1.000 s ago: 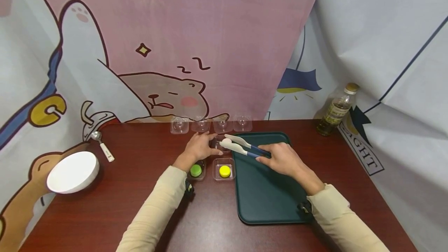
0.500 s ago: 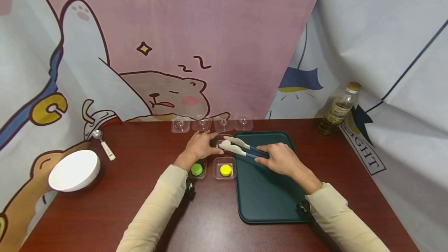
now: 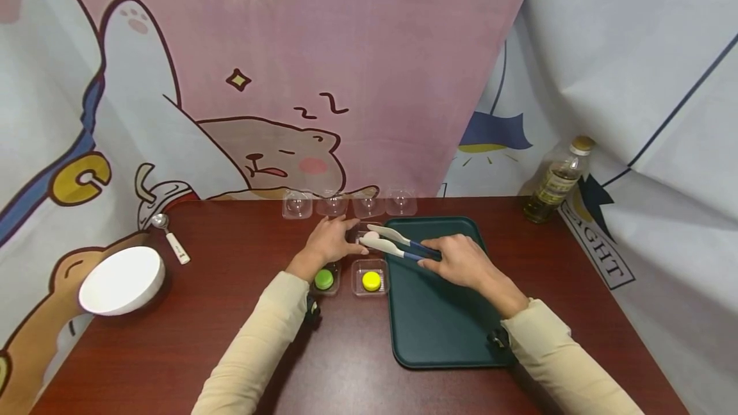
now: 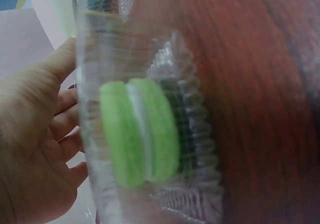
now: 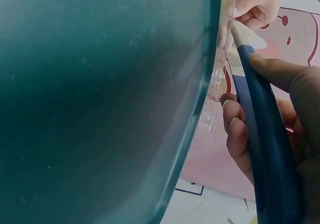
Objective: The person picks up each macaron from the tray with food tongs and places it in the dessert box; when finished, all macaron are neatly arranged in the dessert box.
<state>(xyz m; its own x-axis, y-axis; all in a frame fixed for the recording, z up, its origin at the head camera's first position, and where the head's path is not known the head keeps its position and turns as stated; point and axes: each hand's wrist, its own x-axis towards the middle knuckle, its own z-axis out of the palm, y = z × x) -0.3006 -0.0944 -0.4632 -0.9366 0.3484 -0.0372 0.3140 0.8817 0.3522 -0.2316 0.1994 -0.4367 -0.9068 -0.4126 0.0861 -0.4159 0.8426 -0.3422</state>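
My right hand [image 3: 461,261] grips tongs [image 3: 385,246] with blue handles and whitish tips. The tips lie either side of a pale, pinkish-white macaron [image 3: 371,235], low over a clear plastic box [image 3: 360,228]. At that box's left side my left hand [image 3: 328,242] holds it, index finger at the far wall and thumb at the near one. Nearer to me, a green macaron [image 3: 324,279] and a yellow macaron [image 3: 371,281] each sit in a clear box. The left wrist view shows the green macaron [image 4: 140,134] close up, with the left hand [image 4: 40,134] behind its box.
A dark green tray [image 3: 438,332] lies beneath the right hand. Several clear lids [image 3: 400,203] line the table's back edge. An oil bottle [image 3: 553,187] stands at the back right. A white bowl [image 3: 122,282] and a scoop [image 3: 176,247] are on the left.
The tongs' tips have shifted slightly left and down, and the pale macaron between them a little too. The left hand stays in place at the box.
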